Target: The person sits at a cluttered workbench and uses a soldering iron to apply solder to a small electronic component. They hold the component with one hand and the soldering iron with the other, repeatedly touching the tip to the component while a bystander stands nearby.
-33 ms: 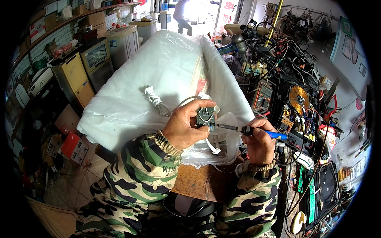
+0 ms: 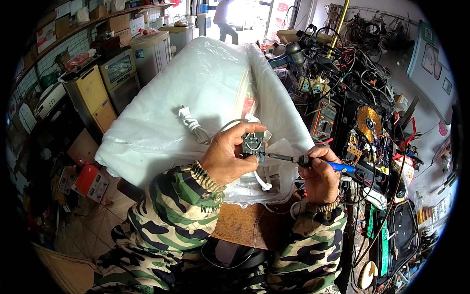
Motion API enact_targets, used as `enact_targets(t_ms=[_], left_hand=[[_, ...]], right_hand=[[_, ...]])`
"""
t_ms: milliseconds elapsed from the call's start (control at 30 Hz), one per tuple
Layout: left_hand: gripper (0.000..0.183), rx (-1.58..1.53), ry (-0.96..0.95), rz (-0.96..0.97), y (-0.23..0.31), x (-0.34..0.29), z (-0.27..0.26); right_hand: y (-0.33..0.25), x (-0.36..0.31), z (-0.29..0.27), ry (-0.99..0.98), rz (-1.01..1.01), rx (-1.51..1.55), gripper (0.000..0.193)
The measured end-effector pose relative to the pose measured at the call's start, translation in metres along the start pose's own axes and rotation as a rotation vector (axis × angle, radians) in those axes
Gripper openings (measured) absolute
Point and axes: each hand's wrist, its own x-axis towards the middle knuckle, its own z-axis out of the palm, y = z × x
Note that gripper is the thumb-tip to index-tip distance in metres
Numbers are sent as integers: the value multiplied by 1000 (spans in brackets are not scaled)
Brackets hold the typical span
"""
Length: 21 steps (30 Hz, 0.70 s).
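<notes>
My left hand [image 2: 229,153] pinches a small dark green circuit board [image 2: 253,146] by its edges, thumb below and fingers above. A pale looped wire shows on the board's face. A grey cable runs from behind the board, over the left fingers. In my right hand [image 2: 321,175] is a soldering iron with a blue handle [image 2: 341,167] and a metal shaft [image 2: 282,157]. Its tip reaches the board's lower right edge, close to my left thumb; whether it touches is too small to tell. A white connector on a lead [image 2: 265,186] hangs below the board.
A large object wrapped in white plastic [image 2: 186,73] fills the bench ahead, with a coiled white plug cord [image 2: 195,125] on it. A multimeter [image 2: 324,117], a copper coil [image 2: 368,120] and tangled cables crowd the right. Appliances [image 2: 91,100] line the left. A person [image 2: 225,19] stands far off.
</notes>
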Motion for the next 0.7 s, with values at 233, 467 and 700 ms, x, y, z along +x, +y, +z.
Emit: enact_targets(t_ms=[233,467,700], left_hand=[[62,-26,4,-17,1,-1,1],[62,-23,2,-3,-2,0,0],[61,-16,7,-10,-1,0,0]], right_hand=[[0,0,-1,-5,7,-5,13],[-1,0,-1,-18,-18,1,13],[0,1,-1,-85,-39,35,14]])
